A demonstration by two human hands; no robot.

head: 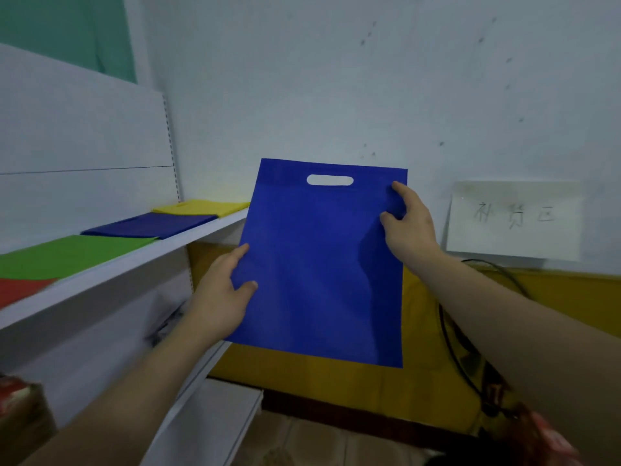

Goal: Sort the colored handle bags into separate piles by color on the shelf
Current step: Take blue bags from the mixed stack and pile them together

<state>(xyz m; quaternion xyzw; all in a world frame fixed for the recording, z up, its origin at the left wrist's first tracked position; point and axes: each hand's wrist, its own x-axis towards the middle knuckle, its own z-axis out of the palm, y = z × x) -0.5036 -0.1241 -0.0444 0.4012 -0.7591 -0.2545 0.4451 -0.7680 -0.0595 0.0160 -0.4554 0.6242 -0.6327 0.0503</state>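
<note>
A blue handle bag (319,264) with an oval cut-out handle hangs upright in the air in front of the wall. My left hand (221,297) pinches its left edge near the middle. My right hand (410,223) pinches its right edge near the top. On the white shelf (161,245) to the left lie flat piles of bags: yellow (201,206) farthest, then dark blue (151,225), green (67,255) and red (20,290) nearest.
The shelf unit's back panel rises at left, with a lower shelf (208,422) below. A white paper sign (514,220) is stuck on the wall at right. Black cables (457,348) hang by the yellow lower wall. A reddish blurred object (544,435) sits at bottom right.
</note>
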